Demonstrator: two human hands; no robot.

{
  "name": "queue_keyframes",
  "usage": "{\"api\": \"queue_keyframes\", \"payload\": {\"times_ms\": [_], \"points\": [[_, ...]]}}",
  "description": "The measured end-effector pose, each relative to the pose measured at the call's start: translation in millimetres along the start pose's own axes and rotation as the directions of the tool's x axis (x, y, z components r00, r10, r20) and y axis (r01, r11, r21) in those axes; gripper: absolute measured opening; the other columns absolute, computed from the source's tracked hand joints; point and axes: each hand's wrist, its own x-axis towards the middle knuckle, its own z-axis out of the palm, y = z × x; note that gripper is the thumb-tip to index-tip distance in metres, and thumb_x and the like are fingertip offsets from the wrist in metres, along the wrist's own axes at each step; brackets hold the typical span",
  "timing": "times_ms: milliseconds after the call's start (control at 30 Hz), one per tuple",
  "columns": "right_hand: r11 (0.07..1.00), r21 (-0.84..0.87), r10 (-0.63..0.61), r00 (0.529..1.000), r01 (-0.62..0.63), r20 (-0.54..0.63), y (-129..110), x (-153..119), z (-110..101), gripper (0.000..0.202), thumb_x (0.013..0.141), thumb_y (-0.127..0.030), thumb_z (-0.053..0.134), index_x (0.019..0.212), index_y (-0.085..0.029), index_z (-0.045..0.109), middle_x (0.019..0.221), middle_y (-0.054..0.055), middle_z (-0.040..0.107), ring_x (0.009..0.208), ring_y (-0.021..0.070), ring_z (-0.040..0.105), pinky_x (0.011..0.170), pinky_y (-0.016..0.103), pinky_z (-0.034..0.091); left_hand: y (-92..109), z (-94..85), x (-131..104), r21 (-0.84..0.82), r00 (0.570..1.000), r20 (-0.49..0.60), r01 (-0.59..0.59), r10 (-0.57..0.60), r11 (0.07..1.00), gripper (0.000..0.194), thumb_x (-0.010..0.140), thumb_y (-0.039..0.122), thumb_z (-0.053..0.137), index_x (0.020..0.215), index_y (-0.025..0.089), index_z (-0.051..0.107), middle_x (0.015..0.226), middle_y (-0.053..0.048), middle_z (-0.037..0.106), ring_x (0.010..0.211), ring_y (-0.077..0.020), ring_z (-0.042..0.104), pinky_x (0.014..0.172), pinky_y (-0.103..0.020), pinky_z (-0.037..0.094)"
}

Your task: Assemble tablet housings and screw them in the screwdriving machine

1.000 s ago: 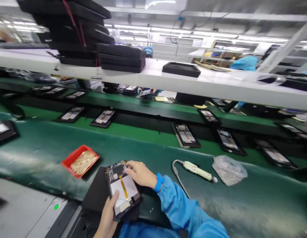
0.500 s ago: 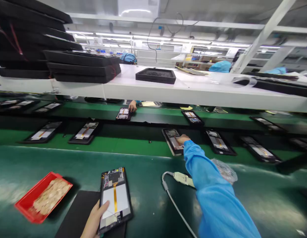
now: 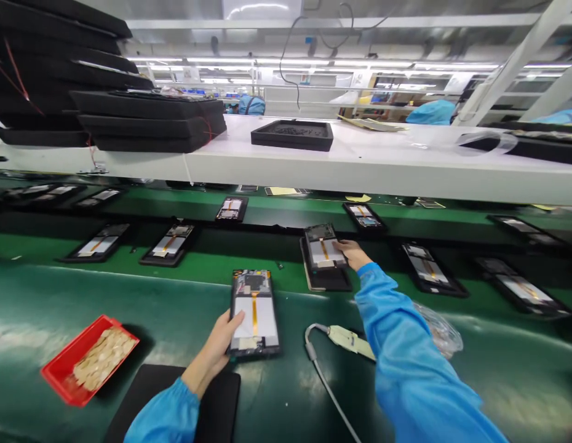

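Gripping one opened tablet by its left edge, the left hand sits at seven o'clock from the right hand, which pinches another tablet.

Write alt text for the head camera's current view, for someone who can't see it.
A person's left hand holds an opened electronic device over a green bench; the right hand grips a second device above a black holder. A red tray of pale pieces sits at left.
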Motion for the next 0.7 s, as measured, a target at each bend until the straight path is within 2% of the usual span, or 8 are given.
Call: {"api": "queue_keyframes", "payload": {"times_ms": [233, 300, 333, 400, 467, 500, 600, 700], "points": [[0.992, 0.046, -0.114, 0.994, 0.113, 0.002, -54.6, -63.5, -48.4, 0.023, 0.073, -0.023, 0.078, 0.092, -0.015, 0.067, 0.074, 0.005, 0.074, 0.058, 0.0181, 0.067, 0.052, 0.027, 0.054, -4.5, 165.6, 98.1, 0.246, 0.954, 0.297, -0.122, 0.045, 0.961, 0.042, 0.082, 0.04, 0.073, 0.108, 0.007, 0.066, 0.093, -0.019, 0.075, 0.086, -0.0283, 0.074, 0.079, -0.042, 0.059], [0.993, 0.036, -0.111, 0.992, 0.109, 0.064, -58.3, -87.5, -51.3, 0.025, 0.072, -0.022, 0.076, 0.095, -0.015, 0.069, 0.079, 0.007, 0.075, 0.061, 0.0197, 0.069, 0.055, 0.028, 0.057, 4.4, 184.6, 106.0, 0.265, 0.958, 0.267, -0.18, 0.107, 0.947, 0.049, 0.08, 0.036, 0.076, 0.12, 0.01, 0.062, 0.114, -0.02, 0.07, 0.103, -0.029, 0.069, 0.092, -0.044, 0.055], [0.994, 0.024, -0.105, 0.99, 0.103, 0.099, -57.2, -99.8, -51.2, 0.027, 0.071, -0.023, 0.076, 0.096, -0.016, 0.069, 0.083, 0.008, 0.076, 0.064, 0.0201, 0.07, 0.056, 0.028, 0.058, 10.5, 177.9, 102.8, 0.281, 0.955, 0.248, -0.229, 0.159, 0.932, 0.054, 0.078, 0.031, 0.078, 0.125, 0.012, 0.06, 0.126, -0.019, 0.065, 0.113, -0.0285, 0.065, 0.101, -0.045, 0.049], [0.997, -0.002, -0.08, 0.986, 0.081, 0.147, -49.8, -123.3, -49.5, 0.031, 0.07, -0.025, 0.076, 0.1, -0.019, 0.07, 0.092, 0.008, 0.077, 0.067, 0.0202, 0.071, 0.058, 0.027, 0.059, 22.0, 129.2, 77.7, 0.389, 0.909, 0.251, -0.409, 0.332, 0.825, 0.06, 0.077, 0.024, 0.077, 0.134, 0.019, 0.056, 0.143, -0.014, 0.054, 0.129, -0.0265, 0.053, 0.115, -0.044, 0.035], [1.0, -0.023, -0.01, 0.989, 0.014, 0.151, -38.1, -141.5, -46.4, 0.035, 0.069, -0.028, 0.078, 0.102, -0.024, 0.07, 0.097, 0.009, 0.076, 0.067, 0.0213, 0.072, 0.056, 0.027, 0.06, 26.1, 46.9, 24.6, 0.611, 0.775, 0.39, -0.622, 0.497, 0.491, 0.053, 0.088, 0.027, 0.065, 0.139, 0.023, 0.053, 0.148, -0.011, 0.049, 0.138, -0.0252, 0.043, 0.121, -0.045, 0.025], [0.999, -0.033, 0.046, 0.985, -0.041, 0.166, -31.6, -147.6, -43.8, 0.036, 0.068, -0.03, 0.079, 0.103, -0.027, 0.07, 0.1, 0.01, 0.076, 0.066, 0.0227, 0.072, 0.054, 0.029, 0.06, 23.5, 2.2, -10.5, 0.716, 0.748, 0.418, -0.621, 0.516, 0.32, 0.05, 0.094, 0.03, 0.057, 0.143, 0.026, 0.049, 0.15, -0.01, 0.047, 0.14, -0.0248, 0.04, 0.121, -0.047, 0.025], [0.98, -0.069, 0.198, 0.952, -0.187, 0.232, -13.2, -157.8, -25.7, 0.042, 0.065, -0.038, 0.08, 0.104, -0.034, 0.068, 0.103, 0.01, 0.076, 0.063, 0.03, 0.072, 0.048, 0.039, 0.06, 0.5, -107.9, -115.6, 0.882, 0.836, 0.459, -0.471, 0.301, -0.036, 0.072, 0.09, 0.052, 0.059, 0.153, 0.031, 0.032, 0.162, -0.01, 0.029, 0.148, -0.0321, 0.027, 0.12, -0.056, 0.022], [0.97, -0.087, 0.243, 0.92, -0.227, 0.308, -2.5, -170.1, 9.2, 0.041, 0.063, -0.037, 0.08, 0.102, -0.033, 0.067, 0.097, 0.011, 0.076, 0.058, 0.0308, 0.071, 0.044, 0.039, 0.059, -25.8, -158.5, -160.2, 0.879, 0.874, 0.45, -0.399, 0.183, -0.26, 0.092, 0.08, 0.07, 0.06, 0.156, 0.033, 0.023, 0.165, -0.012, 0.019, 0.149, -0.0401, 0.021, 0.117, -0.065, 0.018]]}}
